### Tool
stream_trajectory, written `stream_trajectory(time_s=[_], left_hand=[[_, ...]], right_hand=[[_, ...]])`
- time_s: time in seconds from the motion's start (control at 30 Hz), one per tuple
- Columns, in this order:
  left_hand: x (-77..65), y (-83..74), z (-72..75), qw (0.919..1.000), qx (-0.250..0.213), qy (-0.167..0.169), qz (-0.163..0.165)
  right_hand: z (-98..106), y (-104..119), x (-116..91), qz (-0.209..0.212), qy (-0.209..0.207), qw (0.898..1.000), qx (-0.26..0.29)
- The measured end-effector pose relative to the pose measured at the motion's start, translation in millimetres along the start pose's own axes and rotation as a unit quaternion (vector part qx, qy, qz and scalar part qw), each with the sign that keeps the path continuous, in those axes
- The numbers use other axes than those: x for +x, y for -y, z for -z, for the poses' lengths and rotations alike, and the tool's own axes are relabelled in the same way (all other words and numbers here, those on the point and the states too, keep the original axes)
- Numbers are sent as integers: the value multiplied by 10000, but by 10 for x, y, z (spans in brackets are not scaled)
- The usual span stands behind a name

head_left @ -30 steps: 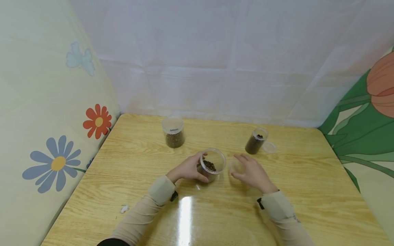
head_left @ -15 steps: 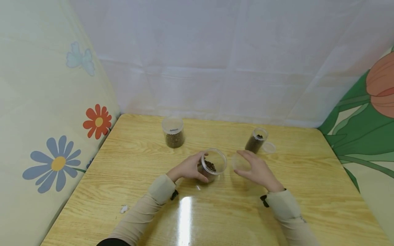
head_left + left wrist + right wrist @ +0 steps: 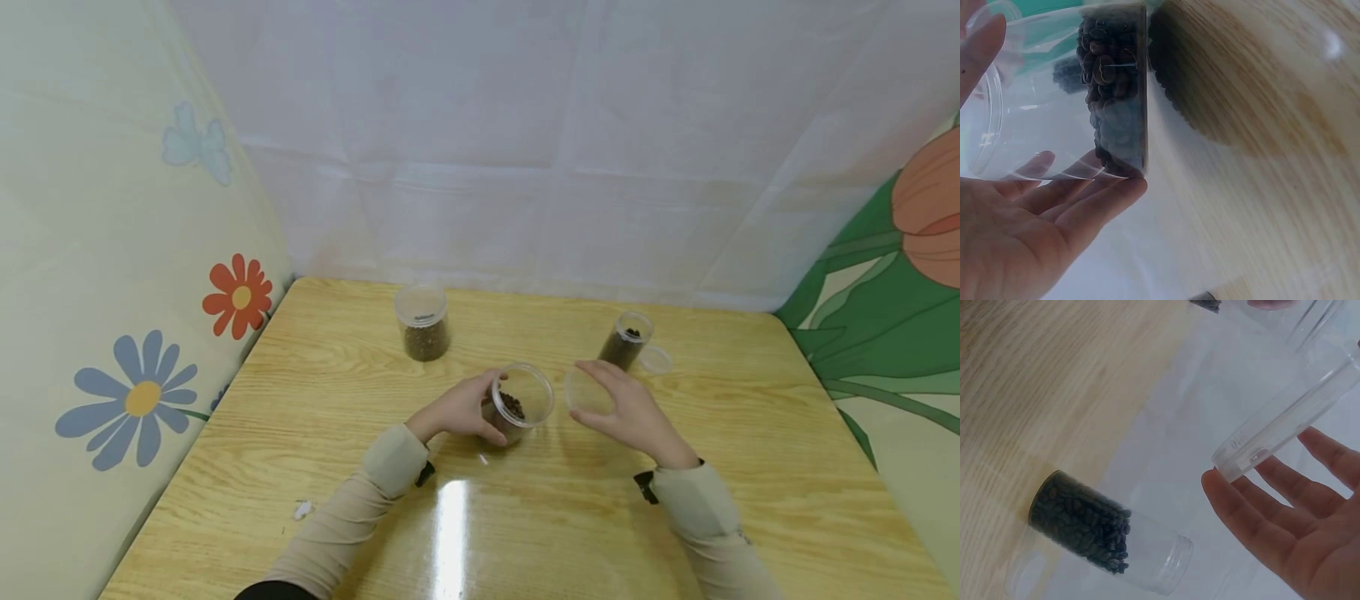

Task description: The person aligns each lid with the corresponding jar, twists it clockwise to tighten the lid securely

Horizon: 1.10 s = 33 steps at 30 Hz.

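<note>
My left hand (image 3: pixel 461 410) grips a wide clear jar (image 3: pixel 1041 125) from its left side, fingers and thumb curled round the wall. Dark coffee beans (image 3: pixel 1110 94) fill its lower part, and its open mouth tilts to the right in the head view. Whether its base touches the table, I cannot tell. Held by its edge between the thumb and fingers of my right hand (image 3: pixel 633 412) is a clear round lid (image 3: pixel 1285 419), tipped on edge just right of the jar's rim and apart from it.
Behind my right hand stands a narrow open jar (image 3: pixel 1085 519) of dark beans, its small clear lid (image 3: pixel 656 360) lying beside it. A wide jar (image 3: pixel 424 333) of brown contents, with its lid on, stands at the back left. White cloth (image 3: pixel 480 167) hangs behind the table.
My right hand has moved right and slightly away from me with the lid, widening the gap to the jar. The left hand and its jar have hardly moved.
</note>
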<state>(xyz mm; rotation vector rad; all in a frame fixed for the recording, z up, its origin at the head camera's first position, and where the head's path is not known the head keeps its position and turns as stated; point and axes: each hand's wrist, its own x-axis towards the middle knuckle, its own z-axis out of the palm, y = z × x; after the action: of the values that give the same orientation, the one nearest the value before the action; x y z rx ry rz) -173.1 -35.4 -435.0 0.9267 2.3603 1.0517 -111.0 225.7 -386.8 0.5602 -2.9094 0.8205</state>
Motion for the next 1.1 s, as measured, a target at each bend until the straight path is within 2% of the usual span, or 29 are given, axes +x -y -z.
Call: stream_trajectory(time_s=[0.43, 1.1], left_hand=[[-10, -29, 39, 9998, 130, 31, 124], [-3, -59, 65, 9995, 316, 29, -19]], right_hand=[[21, 79, 17, 109, -11, 9999, 92], [-11, 190, 83, 426, -29, 9988, 234]])
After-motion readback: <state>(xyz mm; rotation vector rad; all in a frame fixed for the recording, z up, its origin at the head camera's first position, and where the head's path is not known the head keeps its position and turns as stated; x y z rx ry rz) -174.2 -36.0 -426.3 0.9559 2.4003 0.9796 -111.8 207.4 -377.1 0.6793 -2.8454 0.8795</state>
